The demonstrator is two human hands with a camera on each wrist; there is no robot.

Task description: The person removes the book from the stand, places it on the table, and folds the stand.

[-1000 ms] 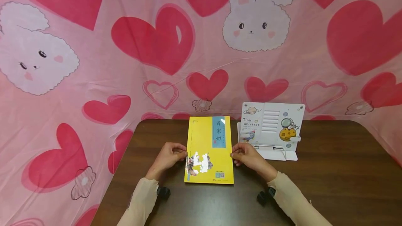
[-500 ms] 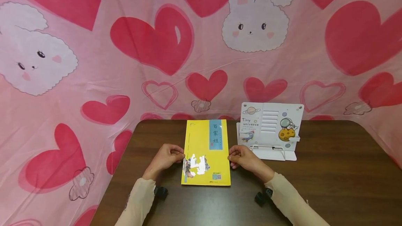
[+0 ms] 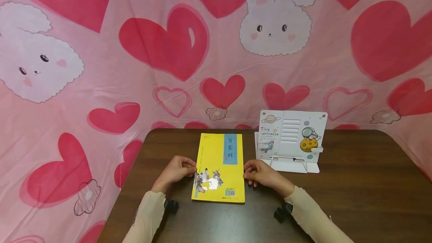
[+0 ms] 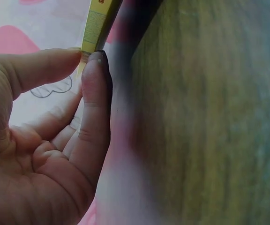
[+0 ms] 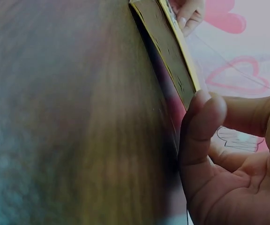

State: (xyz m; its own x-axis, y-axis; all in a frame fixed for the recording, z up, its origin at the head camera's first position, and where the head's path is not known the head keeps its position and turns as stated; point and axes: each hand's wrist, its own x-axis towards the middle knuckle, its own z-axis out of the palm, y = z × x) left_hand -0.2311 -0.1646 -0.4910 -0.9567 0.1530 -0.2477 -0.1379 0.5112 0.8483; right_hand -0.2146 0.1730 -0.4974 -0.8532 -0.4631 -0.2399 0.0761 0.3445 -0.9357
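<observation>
A yellow book [image 3: 216,168] with a blue title panel and a printed picture of figures lies cover up between the two hands in the head view. My left hand [image 3: 175,170] pinches its left edge between thumb and fingers; the left wrist view shows the book's spine [image 4: 96,28] between the thumb and index finger of that left hand [image 4: 55,145]. On the opposite edge, my right hand [image 3: 263,173] pinches the book too. The right wrist view shows the page edges [image 5: 165,44] running up from the fingers of the right hand [image 5: 233,154]. Whether the book touches the table cannot be told.
A white book stand [image 3: 290,138] printed with an astronaut and planets stands behind the right hand on the brown wooden table [image 3: 364,190]. A pink curtain [image 3: 216,55] with hearts and rabbits hangs behind the table. Each wrist carries a small black camera.
Both hands have brought the book slightly nearer to me and to the left, and it looks lower. The glare on its cover has shrunk. The stand has stayed in place.
</observation>
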